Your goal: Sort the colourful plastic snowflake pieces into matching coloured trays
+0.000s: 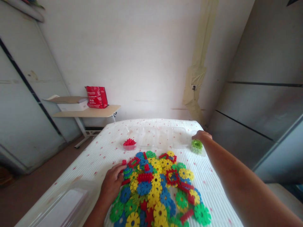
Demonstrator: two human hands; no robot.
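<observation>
My left hand rests at the left edge of a pile of plastic pieces, its forefinger and thumb apart. The forefinger touches the pile beside a small red block. My right hand reaches far out over the right end of a clear divided tray. Its fingers are bent together above green gear-shaped pieces in that end compartment; what they hold, if anything, is hidden. Red toothed pieces fill the tray's left compartment. The pile mixes yellow, blue and green notched discs with red pieces.
A clear plastic lid or box lies at the table's left front. The table wears a white spotted cloth. Beyond it, a small side table carries a red bag and a white box. Grey cabinets stand on the right.
</observation>
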